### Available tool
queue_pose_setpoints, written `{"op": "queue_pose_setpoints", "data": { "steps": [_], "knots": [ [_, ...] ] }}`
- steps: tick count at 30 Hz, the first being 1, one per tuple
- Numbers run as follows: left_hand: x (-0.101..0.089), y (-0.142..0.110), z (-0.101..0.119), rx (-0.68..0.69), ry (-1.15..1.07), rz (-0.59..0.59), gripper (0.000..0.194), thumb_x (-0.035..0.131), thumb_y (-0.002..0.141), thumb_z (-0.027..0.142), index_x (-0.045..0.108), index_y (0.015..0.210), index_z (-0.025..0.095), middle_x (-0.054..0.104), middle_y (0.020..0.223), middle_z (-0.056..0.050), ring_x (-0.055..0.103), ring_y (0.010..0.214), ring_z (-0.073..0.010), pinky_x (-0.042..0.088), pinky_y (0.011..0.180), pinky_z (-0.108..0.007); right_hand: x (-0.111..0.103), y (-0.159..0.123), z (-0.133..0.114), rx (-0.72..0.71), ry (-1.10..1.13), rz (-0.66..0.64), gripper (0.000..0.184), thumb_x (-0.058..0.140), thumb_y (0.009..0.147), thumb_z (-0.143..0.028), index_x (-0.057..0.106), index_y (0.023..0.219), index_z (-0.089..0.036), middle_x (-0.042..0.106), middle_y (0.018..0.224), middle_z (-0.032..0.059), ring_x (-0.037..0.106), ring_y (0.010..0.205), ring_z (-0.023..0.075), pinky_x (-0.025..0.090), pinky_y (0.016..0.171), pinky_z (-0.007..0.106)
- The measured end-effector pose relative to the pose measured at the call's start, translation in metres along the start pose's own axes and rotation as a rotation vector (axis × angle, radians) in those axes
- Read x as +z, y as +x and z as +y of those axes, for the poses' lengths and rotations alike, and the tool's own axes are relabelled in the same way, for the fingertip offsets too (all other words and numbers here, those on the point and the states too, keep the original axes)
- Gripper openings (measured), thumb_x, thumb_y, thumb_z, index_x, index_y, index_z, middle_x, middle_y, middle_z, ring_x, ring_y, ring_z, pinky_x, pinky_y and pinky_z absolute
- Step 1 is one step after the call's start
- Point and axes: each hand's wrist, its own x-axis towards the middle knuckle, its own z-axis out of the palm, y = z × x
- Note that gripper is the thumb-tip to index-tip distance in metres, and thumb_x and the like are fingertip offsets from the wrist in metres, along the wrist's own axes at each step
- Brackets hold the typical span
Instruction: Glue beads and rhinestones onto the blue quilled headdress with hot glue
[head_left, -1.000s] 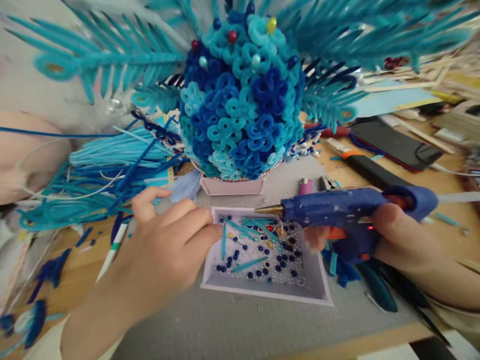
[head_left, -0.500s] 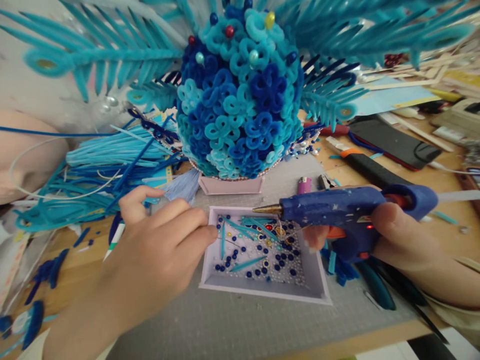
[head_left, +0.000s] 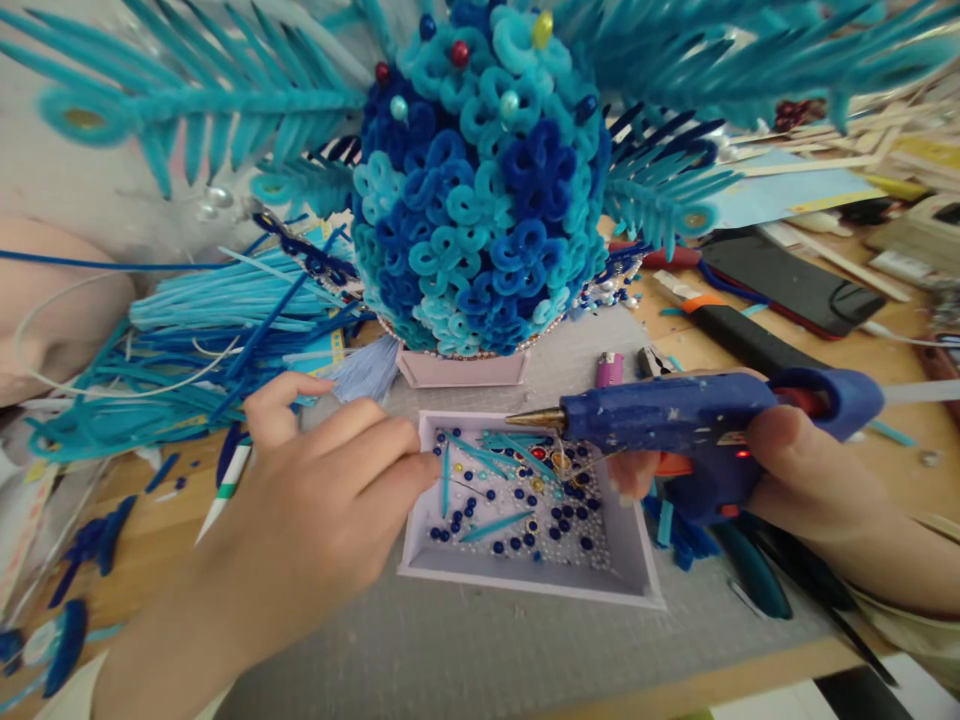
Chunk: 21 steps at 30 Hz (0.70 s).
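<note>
My right hand (head_left: 795, 470) grips a blue hot glue gun (head_left: 667, 415). The gun's metal nozzle points left above the back rim of a shallow white box (head_left: 532, 590). Thumb and fingertips of my left hand (head_left: 330, 490) are pinched at the box's left wall. A thin dark line runs near those fingertips over the beads; whether they hold it, I cannot tell. Inside the box lie dark blue beads (head_left: 562, 520), tiny pearls and pointed turquoise pieces (head_left: 496, 526). Behind it stands a ball of blue looped fuzzy flowers (head_left: 472, 220) with pearl-headed pins.
Turquoise feather-like fronds (head_left: 202, 105) spread from the ball. Bundled fuzzy stems (head_left: 225, 300) and a pale blue tassel (head_left: 367, 370) lie left. A purple lighter (head_left: 610, 369), an orange-banded cutter (head_left: 750, 330) and a phone (head_left: 787, 280) lie right. A grey mat (head_left: 420, 640) lies underneath.
The view has shifted slightly. My left hand has moved a little to the left relative to the box, still pinched. The glue gun stays over the box's back rim.
</note>
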Motion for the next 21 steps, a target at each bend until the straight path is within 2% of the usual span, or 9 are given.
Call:
{"op": "queue_pose_setpoints", "data": {
  "steps": [4, 8, 12, 15, 17, 19, 21],
  "knots": [
    [-0.0001, 0.0005, 0.0001, 0.0, -0.021, -0.003, 0.022, 0.05, 0.096, 0.006, 0.066, 0.092, 0.021, 0.069, 0.083, -0.002, 0.059, 0.085, -0.0215, 0.046, 0.079, -0.041, -0.002, -0.0015, 0.001, 0.01, -0.027, 0.005, 0.052, 0.058, 0.087, -0.074, 0.078, 0.074, -0.028, 0.067, 0.06, 0.0026, 0.073, 0.064, 0.0209, 0.062, 0.065, 0.027],
    [-0.0008, 0.0008, 0.0009, 0.002, -0.01, 0.014, 0.023, 0.05, 0.096, 0.008, 0.067, 0.09, 0.022, 0.069, 0.083, -0.001, 0.06, 0.084, -0.0209, 0.046, 0.078, -0.041, -0.0036, -0.0035, 0.0017, 0.009, -0.066, 0.009, 0.055, 0.056, 0.087, -0.075, 0.08, 0.075, -0.028, 0.072, 0.069, 0.0039, 0.073, 0.066, 0.0207, 0.063, 0.068, 0.027],
    [-0.0003, 0.0002, 0.001, -0.01, -0.003, -0.002, 0.024, 0.049, 0.096, 0.007, 0.067, 0.09, 0.023, 0.07, 0.085, -0.002, 0.06, 0.085, -0.0214, 0.045, 0.08, -0.042, -0.0027, -0.0029, 0.0011, 0.014, -0.057, 0.01, 0.055, 0.057, 0.087, -0.075, 0.08, 0.076, -0.026, 0.072, 0.068, 0.0043, 0.073, 0.065, 0.0208, 0.061, 0.058, 0.025],
    [-0.0003, 0.0012, 0.0009, -0.01, 0.0, -0.011, 0.025, 0.049, 0.095, 0.005, 0.067, 0.088, 0.022, 0.07, 0.085, -0.003, 0.059, 0.083, -0.0218, 0.044, 0.079, -0.043, -0.0025, -0.0021, 0.0004, 0.02, -0.058, 0.007, 0.055, 0.057, 0.087, -0.075, 0.08, 0.075, -0.026, 0.072, 0.067, 0.005, 0.071, 0.061, 0.0194, 0.05, 0.04, 0.02],
    [-0.001, 0.002, 0.0012, 0.007, 0.001, -0.008, 0.025, 0.05, 0.094, 0.004, 0.068, 0.087, 0.021, 0.069, 0.083, -0.003, 0.059, 0.081, -0.0218, 0.043, 0.077, -0.042, -0.004, -0.0028, 0.0007, 0.034, -0.06, 0.013, 0.056, 0.057, 0.086, -0.076, 0.08, 0.075, -0.026, 0.073, 0.068, 0.0056, 0.073, 0.063, 0.0211, 0.055, 0.046, 0.022],
    [-0.0019, 0.0025, 0.0018, 0.021, 0.003, -0.004, 0.025, 0.051, 0.093, 0.004, 0.068, 0.086, 0.02, 0.069, 0.082, -0.003, 0.058, 0.08, -0.0216, 0.042, 0.075, -0.042, -0.0064, -0.0044, 0.0019, 0.048, -0.048, 0.002, 0.056, 0.057, 0.085, -0.077, 0.08, 0.078, -0.026, 0.074, 0.072, 0.0065, 0.075, 0.071, 0.0243, 0.062, 0.062, 0.028],
    [-0.0023, 0.0026, 0.0025, 0.007, -0.002, -0.005, 0.025, 0.05, 0.094, 0.004, 0.068, 0.086, 0.021, 0.069, 0.082, -0.003, 0.058, 0.08, -0.0215, 0.042, 0.076, -0.042, -0.0082, -0.0059, 0.0035, 0.056, -0.041, -0.021, 0.057, 0.056, 0.086, -0.076, 0.081, 0.082, -0.025, 0.076, 0.079, 0.0072, 0.075, 0.075, 0.0248, 0.062, 0.064, 0.028]
  ]
}}
